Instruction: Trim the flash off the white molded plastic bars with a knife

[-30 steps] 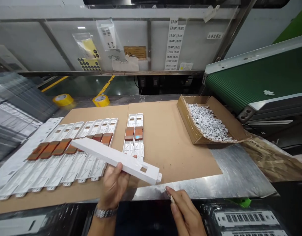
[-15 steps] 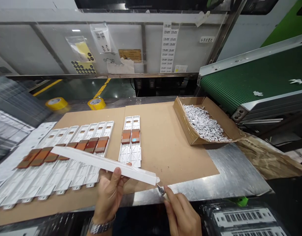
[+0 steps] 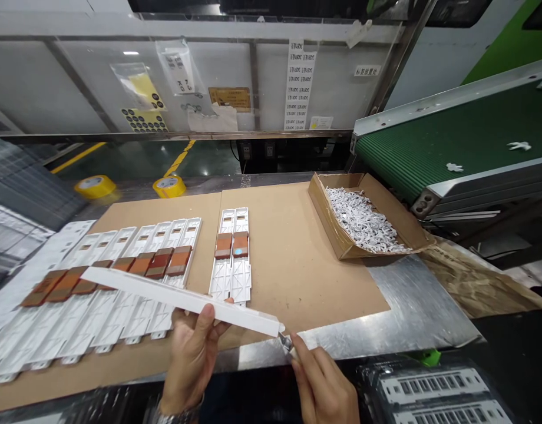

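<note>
My left hand (image 3: pixel 189 353) grips a long white plastic strip (image 3: pixel 165 292) near its right end and holds it above the bench front, slanting up to the left. My right hand (image 3: pixel 324 386) pinches a small metal blade (image 3: pixel 286 341), whose tip touches the strip's right end. Behind the strip, a row of white plastic strips with brown pads (image 3: pixel 107 282) lies side by side on the cardboard sheet (image 3: pixel 297 259). Two more strips with brown pads (image 3: pixel 232 253) lie as a pair in the middle.
A cardboard box of small white plastic scraps (image 3: pixel 362 219) stands at the right rear. A green conveyor belt (image 3: pixel 456 135) rises on the right. Two yellow tape rolls (image 3: pixel 169 186) sit at the back. Barcode labels (image 3: pixel 434 388) lie below the bench edge.
The strip turned from its broad face to its thin edge and swung left. My right hand rose and brought the blade to the strip's right end.
</note>
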`<action>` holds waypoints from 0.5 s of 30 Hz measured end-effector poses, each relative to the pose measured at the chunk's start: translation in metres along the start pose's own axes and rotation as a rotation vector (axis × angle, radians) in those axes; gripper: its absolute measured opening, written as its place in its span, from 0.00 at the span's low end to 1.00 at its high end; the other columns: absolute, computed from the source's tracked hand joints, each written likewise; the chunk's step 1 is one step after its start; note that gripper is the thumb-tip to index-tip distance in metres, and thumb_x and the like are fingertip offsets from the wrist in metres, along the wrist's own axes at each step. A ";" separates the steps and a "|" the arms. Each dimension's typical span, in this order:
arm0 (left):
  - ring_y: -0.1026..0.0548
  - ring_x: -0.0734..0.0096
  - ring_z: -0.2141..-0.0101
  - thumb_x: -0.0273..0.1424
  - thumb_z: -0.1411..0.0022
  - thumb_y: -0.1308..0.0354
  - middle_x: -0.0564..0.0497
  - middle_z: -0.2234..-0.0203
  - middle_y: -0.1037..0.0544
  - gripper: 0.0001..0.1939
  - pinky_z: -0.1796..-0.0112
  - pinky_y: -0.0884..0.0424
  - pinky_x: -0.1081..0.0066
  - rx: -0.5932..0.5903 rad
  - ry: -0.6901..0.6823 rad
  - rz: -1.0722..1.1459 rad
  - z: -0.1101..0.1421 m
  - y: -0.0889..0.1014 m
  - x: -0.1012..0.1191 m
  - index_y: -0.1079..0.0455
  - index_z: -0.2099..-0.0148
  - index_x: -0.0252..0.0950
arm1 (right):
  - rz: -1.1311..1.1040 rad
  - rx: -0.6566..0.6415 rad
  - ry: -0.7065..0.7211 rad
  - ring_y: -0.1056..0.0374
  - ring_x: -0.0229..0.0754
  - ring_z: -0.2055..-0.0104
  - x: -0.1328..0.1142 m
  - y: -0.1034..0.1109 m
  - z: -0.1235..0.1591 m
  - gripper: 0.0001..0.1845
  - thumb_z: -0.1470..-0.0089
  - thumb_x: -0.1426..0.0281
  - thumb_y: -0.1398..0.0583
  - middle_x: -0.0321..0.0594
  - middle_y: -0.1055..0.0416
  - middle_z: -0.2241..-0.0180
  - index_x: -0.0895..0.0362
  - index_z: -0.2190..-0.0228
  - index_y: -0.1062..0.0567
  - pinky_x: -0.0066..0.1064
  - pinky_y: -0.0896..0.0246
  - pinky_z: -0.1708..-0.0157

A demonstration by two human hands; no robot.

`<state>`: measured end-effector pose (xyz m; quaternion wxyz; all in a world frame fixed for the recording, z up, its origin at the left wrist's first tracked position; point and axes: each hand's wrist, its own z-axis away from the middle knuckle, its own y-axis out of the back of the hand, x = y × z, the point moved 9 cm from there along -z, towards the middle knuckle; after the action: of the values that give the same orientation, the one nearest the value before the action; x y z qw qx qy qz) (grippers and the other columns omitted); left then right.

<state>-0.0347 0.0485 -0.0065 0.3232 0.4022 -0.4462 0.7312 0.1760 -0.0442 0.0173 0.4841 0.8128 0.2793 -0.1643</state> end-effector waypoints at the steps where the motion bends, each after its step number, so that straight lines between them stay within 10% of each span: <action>1: 0.23 0.62 0.66 0.39 0.57 0.31 0.55 0.69 0.26 0.30 0.68 0.24 0.62 0.003 0.006 0.002 0.000 0.000 0.000 0.40 0.54 0.42 | 0.015 0.006 0.003 0.38 0.38 0.74 -0.001 0.000 0.000 0.25 0.42 0.76 0.46 0.38 0.37 0.75 0.57 0.43 0.38 0.28 0.40 0.73; 10: 0.24 0.63 0.67 0.42 0.61 0.30 0.54 0.72 0.26 0.29 0.69 0.25 0.68 0.035 0.110 -0.017 0.002 0.002 -0.006 0.37 0.58 0.40 | 0.072 -0.002 -0.084 0.36 0.38 0.74 0.021 0.003 0.002 0.25 0.40 0.73 0.47 0.37 0.35 0.74 0.53 0.42 0.40 0.28 0.39 0.72; 15: 0.26 0.66 0.76 0.43 0.56 0.33 0.49 0.73 0.24 0.28 0.78 0.30 0.72 -0.119 0.295 -0.099 0.018 -0.005 -0.016 0.35 0.54 0.38 | -0.096 -0.048 -0.230 0.30 0.40 0.57 0.052 0.005 0.001 0.20 0.40 0.68 0.47 0.42 0.28 0.58 0.53 0.46 0.34 0.26 0.36 0.60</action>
<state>-0.0180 0.0319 -0.0134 0.4440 0.2920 -0.4159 0.7380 0.2200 -0.0318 -0.0080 0.5236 0.7625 0.2647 -0.2727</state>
